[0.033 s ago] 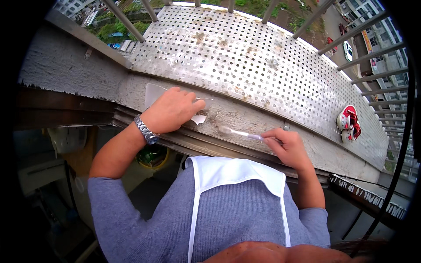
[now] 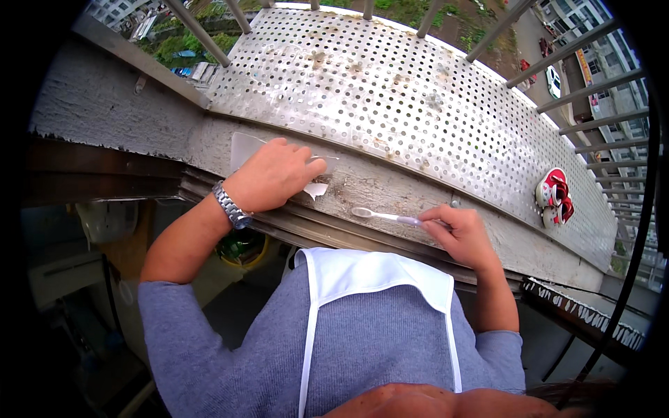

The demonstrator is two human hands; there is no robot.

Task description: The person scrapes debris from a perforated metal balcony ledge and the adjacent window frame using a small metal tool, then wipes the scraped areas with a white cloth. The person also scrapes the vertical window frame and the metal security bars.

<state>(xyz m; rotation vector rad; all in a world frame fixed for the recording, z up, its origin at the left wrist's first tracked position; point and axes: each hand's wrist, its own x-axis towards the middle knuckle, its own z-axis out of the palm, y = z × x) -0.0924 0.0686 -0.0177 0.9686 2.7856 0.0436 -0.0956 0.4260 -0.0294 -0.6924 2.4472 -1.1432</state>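
My right hand (image 2: 456, 235) pinches the handle of a pale toothbrush (image 2: 387, 217), whose head points left, low over the concrete sill (image 2: 390, 184). Loose dirt and crumbs lie on the sill around the brush head. Farther left, my left hand (image 2: 275, 174), with a metal watch on its wrist, is closed over a translucent plastic piece (image 2: 244, 148) resting on the sill. The hand hides most of that piece, so its full shape cannot be made out. A torn white scrap (image 2: 316, 189) shows just beside my left fingers.
Beyond the sill, a perforated metal platform (image 2: 376, 90) stretches to a railing of metal bars (image 2: 578, 42). Red and white shoes (image 2: 554, 198) stand on it at the right. Window tracks (image 2: 306, 221) run along the near side of the sill. A wall (image 2: 111, 104) rises at the left.
The toothbrush head has shifted slightly right and nearer to me. My left hand and the plastic piece have stayed in place.
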